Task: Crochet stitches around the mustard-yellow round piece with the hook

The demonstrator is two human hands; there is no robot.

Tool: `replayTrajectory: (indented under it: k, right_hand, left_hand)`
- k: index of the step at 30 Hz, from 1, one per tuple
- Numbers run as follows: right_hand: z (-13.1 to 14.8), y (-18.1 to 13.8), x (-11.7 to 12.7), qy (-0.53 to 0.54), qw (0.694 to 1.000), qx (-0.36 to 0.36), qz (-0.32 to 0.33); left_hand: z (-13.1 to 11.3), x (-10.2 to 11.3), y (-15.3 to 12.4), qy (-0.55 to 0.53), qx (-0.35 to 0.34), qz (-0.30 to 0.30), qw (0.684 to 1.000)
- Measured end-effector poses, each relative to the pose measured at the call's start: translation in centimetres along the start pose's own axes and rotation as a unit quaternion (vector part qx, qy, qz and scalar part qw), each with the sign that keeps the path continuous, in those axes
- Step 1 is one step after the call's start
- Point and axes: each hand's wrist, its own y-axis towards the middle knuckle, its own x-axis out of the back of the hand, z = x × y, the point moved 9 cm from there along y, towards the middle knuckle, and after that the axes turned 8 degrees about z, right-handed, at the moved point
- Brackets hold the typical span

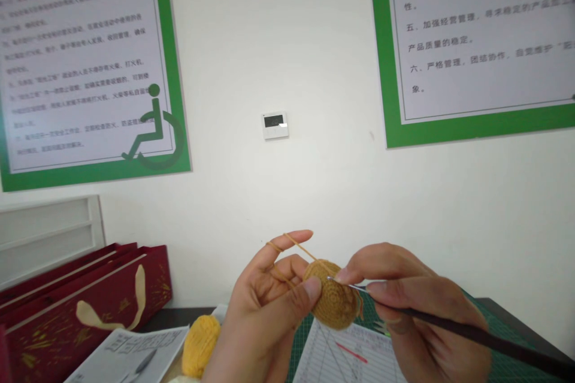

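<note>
My left hand (274, 305) pinches a round, tan crocheted piece (333, 305) between thumb and fingers. A strand of tan yarn (300, 246) wraps round the raised left index finger and runs down to the top edge of the piece. In my right hand (417, 305) is a crochet hook (417, 315), with a dark handle and a metal shaft. Its tip lies at the upper part of the piece, close to the left thumb; whether it is inside a stitch I cannot tell. A short loose yarn end hangs at the piece's right side.
A yellow ball of yarn (200, 344) sits left of my hands. Dark red gift bags (90, 311) and a printed sheet (130, 356) with a pen on it are farther left. Lined paper (345, 353) lies on a green cutting mat (507, 326). Behind is a wall with green-framed posters (386, 72).
</note>
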Motion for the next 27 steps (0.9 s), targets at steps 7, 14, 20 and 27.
replayTrajectory:
  k: [7,14,20,27]
  right_hand:
    - [0.4,0.0,-0.2,-0.014,0.998,0.05,-0.03]
    - [0.5,-0.7,-0.3,-0.051,0.996,0.062,-0.049]
    - [0.4,-1.5,-0.8,-0.11,0.992,0.053,-0.033]
    - [0.1,-1.7,-0.6,-0.059,0.991,0.061,-0.108]
  left_hand:
    - [0.0,0.3,-0.1,-0.014,0.008,-0.004,1.0]
    - [0.0,0.3,-0.3,-0.026,0.006,-0.019,0.999]
    - [-0.2,0.2,-0.5,-0.03,-0.003,-0.025,0.999]
    - [0.1,0.0,-0.6,-0.045,0.009,-0.014,0.999]
